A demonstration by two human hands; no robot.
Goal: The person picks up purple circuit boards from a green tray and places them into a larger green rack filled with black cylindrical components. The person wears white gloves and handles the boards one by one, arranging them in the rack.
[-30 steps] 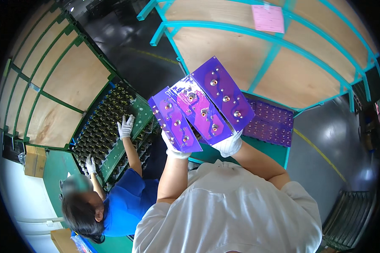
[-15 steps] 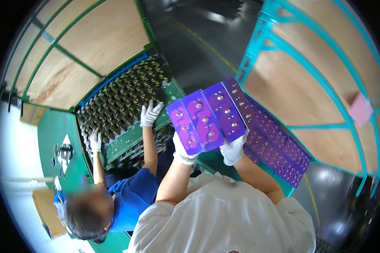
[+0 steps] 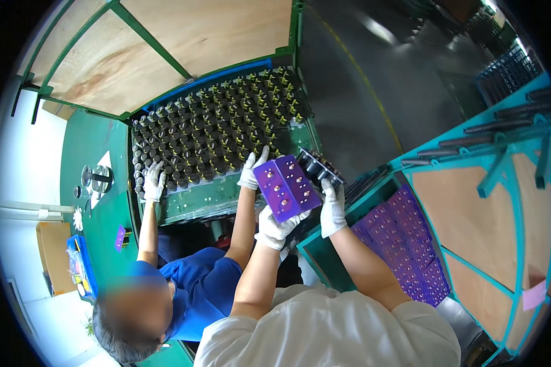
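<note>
My left hand (image 3: 277, 227), in a white glove, is closed under purple circuit boards (image 3: 286, 186), at least two side by side, with shiny round terminals on their upper faces. In my gloved right hand (image 3: 332, 211) a further circuit board (image 3: 319, 168) is gripped at its near end. This one is tilted on its side, so the dark cylindrical parts of its underside show. It sits against or very near the right edge of the purple boards; I cannot tell if they touch. Left of my hands, a green bench (image 3: 226, 197) carries rows of dark cylinders with yellow parts (image 3: 217, 131).
A co-worker in blue (image 3: 205, 287) sits at my left, one gloved hand (image 3: 251, 168) beside my boards. Purple boards fill a teal-framed rack (image 3: 404, 244) at my right. Teal bars with coil springs (image 3: 496, 125) lie beyond. A single board (image 3: 122, 238) rests on the left green table.
My hands have turned left toward the bench with the boards. The rightmost board has come apart from the others and tipped on its side in my right hand.
</note>
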